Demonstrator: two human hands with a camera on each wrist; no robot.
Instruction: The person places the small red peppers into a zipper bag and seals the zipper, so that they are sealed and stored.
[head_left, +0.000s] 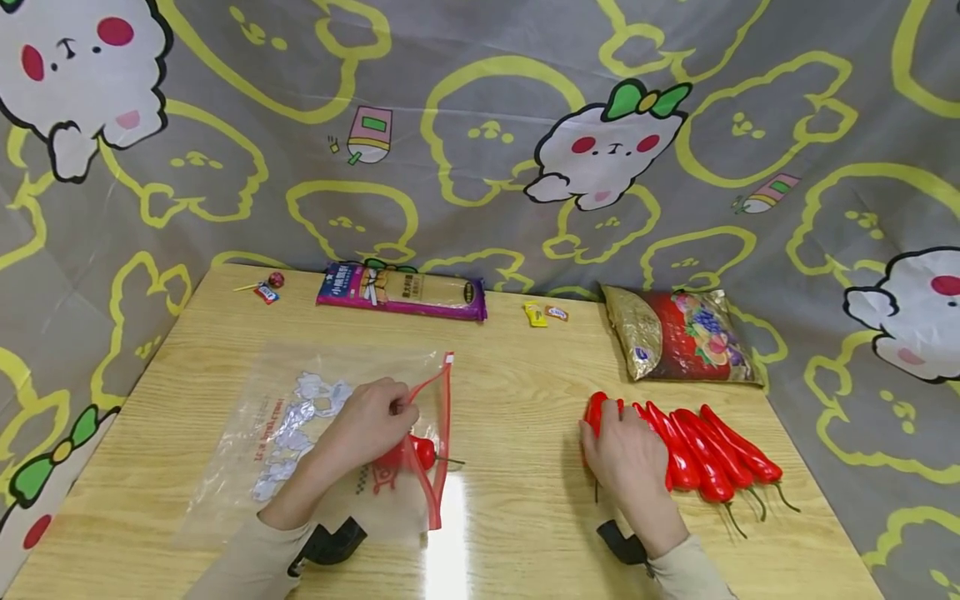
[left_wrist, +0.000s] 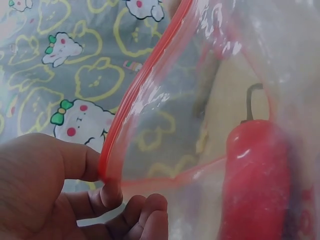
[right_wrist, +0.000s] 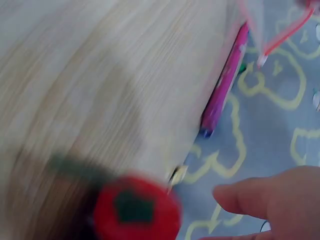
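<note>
My left hand (head_left: pixel 375 421) pinches the red zip edge (left_wrist: pixel 145 70) of a clear zip bag (head_left: pixel 225 450), and the mouth gapes open. Inside the bag near the mouth lies a red chili pepper (head_left: pixel 423 452), its stem sticking out past the edge. Over to the right, my right hand (head_left: pixel 628 454) grips the leftmost red chili pepper (head_left: pixel 596 410), thumb on its left side; much of that pepper is hidden under the hand. Its green-capped stem end (right_wrist: pixel 137 207) shows blurred in the right wrist view. Several more red peppers (head_left: pixel 712 467) lie side by side just right of this hand.
Along the back of the wooden table (head_left: pixel 517 383) lie a purple noodle packet (head_left: pixel 405 292), small wrapped candies (head_left: pixel 536 314) and a gold-and-red bag (head_left: pixel 682 337). A lollipop (head_left: pixel 276 280) and another candy (head_left: pixel 266 292) sit at the back left. Patterned cloth (head_left: pixel 480 150) surrounds the table.
</note>
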